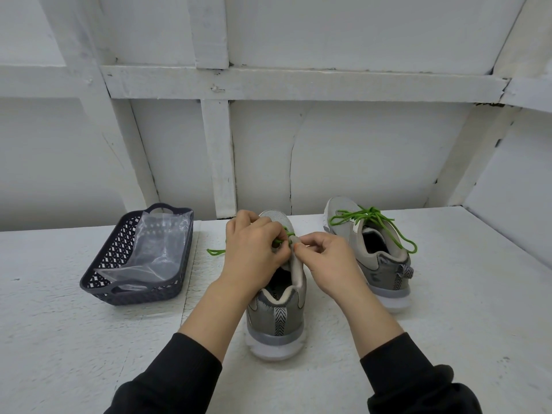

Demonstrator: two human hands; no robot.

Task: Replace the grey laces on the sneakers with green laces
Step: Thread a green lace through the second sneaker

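Observation:
A grey sneaker [276, 318] stands in the middle of the table, heel toward me. Both hands work at its tongue. My left hand [251, 249] pinches a green lace [279, 241] over the eyelets. My right hand [327, 261] pinches the same lace just right of the tongue. One end of that lace [215, 251] trails onto the table left of the shoe. A second grey sneaker [379, 264] stands to the right, with a green lace [370, 218] tied in a bow. The front eyelets of the middle shoe are hidden by my hands.
A dark lattice basket [101, 273] sits at the left and holds a clear plastic bag [158, 249]. The white table [448, 324] ends at a white panelled wall [328, 150] close behind the shoes. A seam in the table runs down beside the basket.

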